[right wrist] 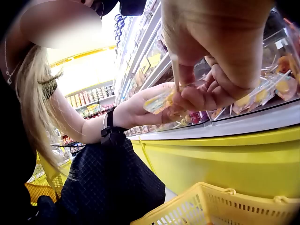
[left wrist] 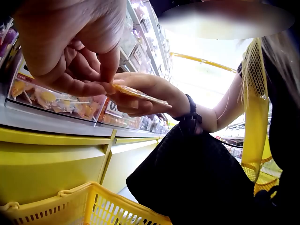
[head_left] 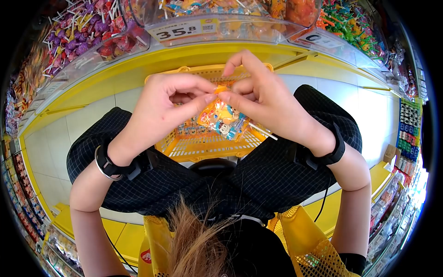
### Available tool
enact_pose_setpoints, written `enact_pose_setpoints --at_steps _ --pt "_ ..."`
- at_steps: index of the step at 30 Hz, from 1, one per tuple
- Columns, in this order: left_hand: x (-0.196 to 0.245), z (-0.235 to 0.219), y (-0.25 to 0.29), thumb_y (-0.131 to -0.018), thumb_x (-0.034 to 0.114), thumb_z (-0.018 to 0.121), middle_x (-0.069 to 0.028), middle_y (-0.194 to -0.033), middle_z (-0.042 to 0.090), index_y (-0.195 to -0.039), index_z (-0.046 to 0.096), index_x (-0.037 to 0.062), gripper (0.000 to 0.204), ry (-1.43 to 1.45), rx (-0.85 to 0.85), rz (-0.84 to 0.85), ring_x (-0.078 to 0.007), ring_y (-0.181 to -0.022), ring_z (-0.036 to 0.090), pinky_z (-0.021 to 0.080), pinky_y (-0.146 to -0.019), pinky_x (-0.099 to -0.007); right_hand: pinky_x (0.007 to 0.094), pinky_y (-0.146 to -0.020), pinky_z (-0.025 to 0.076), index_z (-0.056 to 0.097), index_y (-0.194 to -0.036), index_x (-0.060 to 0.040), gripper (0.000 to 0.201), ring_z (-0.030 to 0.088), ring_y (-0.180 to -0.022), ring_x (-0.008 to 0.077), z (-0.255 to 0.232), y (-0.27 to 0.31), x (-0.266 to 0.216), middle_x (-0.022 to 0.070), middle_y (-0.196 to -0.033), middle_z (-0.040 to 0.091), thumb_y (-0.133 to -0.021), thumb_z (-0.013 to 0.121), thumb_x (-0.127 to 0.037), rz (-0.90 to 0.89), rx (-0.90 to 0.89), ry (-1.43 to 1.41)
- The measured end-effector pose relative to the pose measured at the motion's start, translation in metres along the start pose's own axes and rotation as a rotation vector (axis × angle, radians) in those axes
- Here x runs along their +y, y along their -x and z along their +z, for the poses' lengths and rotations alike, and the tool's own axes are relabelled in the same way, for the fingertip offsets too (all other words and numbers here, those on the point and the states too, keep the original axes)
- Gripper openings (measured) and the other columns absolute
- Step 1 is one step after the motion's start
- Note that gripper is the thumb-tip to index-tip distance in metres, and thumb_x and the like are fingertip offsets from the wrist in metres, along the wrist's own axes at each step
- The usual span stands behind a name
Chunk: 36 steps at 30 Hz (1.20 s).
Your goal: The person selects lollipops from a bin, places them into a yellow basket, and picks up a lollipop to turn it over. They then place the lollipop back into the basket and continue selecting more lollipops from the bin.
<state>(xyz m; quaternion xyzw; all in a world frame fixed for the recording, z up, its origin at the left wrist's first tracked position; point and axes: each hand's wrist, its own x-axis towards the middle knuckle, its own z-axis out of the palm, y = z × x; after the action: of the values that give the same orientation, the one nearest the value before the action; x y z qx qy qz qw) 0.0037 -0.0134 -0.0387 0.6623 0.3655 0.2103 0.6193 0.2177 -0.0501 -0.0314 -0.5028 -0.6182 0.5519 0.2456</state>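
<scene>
Left hand (head_left: 168, 101) and right hand (head_left: 267, 99) both pinch a wrapped lollipop (head_left: 224, 121) over the yellow basket (head_left: 207, 154), between its near and far edges — fingertips (head_left: 211, 98) kinda hide the lollipop's top end tbh.

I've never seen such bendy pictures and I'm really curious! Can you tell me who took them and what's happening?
There's no robot here. A person's left hand and right hand do the work, pinching the orange edge of a shiny printed packet. A white stick shows beside it.

The big round picture comes from a camera worn on the head, looking down. The other two come from cameras worn on the left and right wrists, so each sees its own hand up close.

Below the hands is a yellow basket, with what look like small packets inside. In front are see-through shop bins. Wrapped lollipops fill one at the upper left, and a price sign says 35.8.
</scene>
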Motion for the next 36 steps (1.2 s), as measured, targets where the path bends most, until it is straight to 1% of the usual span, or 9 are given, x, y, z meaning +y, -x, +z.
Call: enact_pose_setpoints --at_steps 2,8,12,14,16,18,20,23,36 --pt "0.002 0.001 0.0 -0.09 0.002 0.06 -0.0046 -0.092 0.067 -0.103 0.066 -0.0029 0.016 -0.044 0.019 0.031 -0.0076 -0.082 0.061 0.05 -0.074 -0.0218 0.0287 -0.049 0.036 0.048 -0.1 -0.0014 0.023 0.047 -0.05 0.0121 0.004 -0.003 0.009 0.0067 -0.056 0.057 -0.089 0.062 -0.016 -0.114 0.06 -0.059" --pt "0.001 0.003 0.0 -0.091 0.002 0.057 -0.0057 -0.093 0.067 -0.106 0.066 -0.0016 0.018 0.011 0.035 0.011 -0.0079 -0.081 0.061 0.05 -0.071 -0.0225 0.0272 -0.052 0.038 0.054 -0.089 -0.0005 0.021 0.046 -0.054 0.0099 0.003 -0.006 0.007 0.0066 -0.059 0.056 -0.09 0.061 -0.02 -0.078 0.018 -0.045" --pt "0.0 0.007 -0.003 -0.088 0.004 0.06 -0.0076 -0.091 0.069 -0.106 0.067 0.0012 0.02 -0.191 0.11 0.31 -0.0115 -0.078 0.064 0.051 -0.069 -0.024 0.0264 -0.052 0.038 0.054 -0.091 -0.0007 0.018 0.047 -0.055 0.0087 -0.001 -0.009 0.017 0.0059 -0.061 0.057 -0.089 0.062 -0.017 -0.154 0.059 -0.075" --pt "0.0 0.006 -0.004 -0.089 0.005 0.06 -0.0084 -0.092 0.069 -0.106 0.067 0.0019 0.019 -0.249 0.095 0.376 -0.0129 -0.079 0.064 0.051 -0.071 -0.025 0.022 -0.072 0.043 0.05 -0.094 0.0 0.011 0.051 -0.082 0.0049 -0.006 -0.007 0.013 -0.001 -0.086 0.054 -0.094 0.054 -0.01 -0.069 -0.023 -0.065" --pt "-0.005 0.001 -0.006 -0.089 0.007 0.061 -0.0096 -0.092 0.067 -0.106 0.067 0.0012 0.019 -0.246 0.033 0.407 -0.0141 -0.081 0.063 0.051 -0.073 -0.0261 0.0225 -0.071 0.044 0.05 -0.093 0.0003 0.008 0.053 -0.082 0.0056 -0.003 -0.006 0.013 0.0001 -0.085 0.055 -0.092 0.054 -0.007 -0.074 0.002 -0.07" --pt "-0.005 0.003 -0.005 -0.089 0.007 0.061 -0.0094 -0.093 0.067 -0.105 0.067 0.0001 0.018 -0.151 0.034 0.33 -0.0139 -0.082 0.063 0.05 -0.075 -0.026 0.023 -0.071 0.045 0.05 -0.092 0.0006 0.006 0.055 -0.082 0.0062 0.001 -0.008 0.013 0.0012 -0.084 0.056 -0.091 0.054 -0.004 -0.078 0.026 -0.075" --pt "-0.005 0.006 -0.003 -0.089 0.007 0.062 -0.0092 -0.094 0.066 -0.104 0.067 -0.0011 0.017 -0.056 0.035 0.252 -0.0138 -0.083 0.062 0.049 -0.076 -0.026 0.0308 -0.053 0.043 0.052 -0.09 -0.0018 0.008 0.06 -0.057 0.0232 0.005 -0.01 0.016 0.0132 -0.066 0.06 -0.084 0.058 -0.003 -0.334 0.197 0.102" --pt "-0.004 0.009 -0.003 -0.091 0.009 0.059 -0.0096 -0.101 0.062 -0.097 0.067 -0.0019 0.014 0.105 0.03 0.183 -0.0168 -0.096 0.059 0.045 -0.085 -0.0282 0.0338 -0.054 0.045 0.052 -0.09 -0.0025 0.009 0.06 -0.061 0.0321 0.004 -0.009 0.011 0.0162 -0.068 0.059 -0.084 0.058 -0.002 -0.383 0.187 0.163" --pt "-0.006 0.006 -0.004 -0.089 0.007 0.062 -0.0049 -0.098 0.057 -0.086 0.059 -0.0005 0.008 0.249 0.018 0.055 -0.0125 -0.094 0.055 0.043 -0.086 -0.0267 0.0408 -0.055 0.047 0.049 -0.09 -0.005 0.011 0.06 -0.067 0.0371 0.009 -0.006 0.007 0.0154 -0.07 0.06 -0.085 0.059 -0.006 -0.439 0.235 0.312"
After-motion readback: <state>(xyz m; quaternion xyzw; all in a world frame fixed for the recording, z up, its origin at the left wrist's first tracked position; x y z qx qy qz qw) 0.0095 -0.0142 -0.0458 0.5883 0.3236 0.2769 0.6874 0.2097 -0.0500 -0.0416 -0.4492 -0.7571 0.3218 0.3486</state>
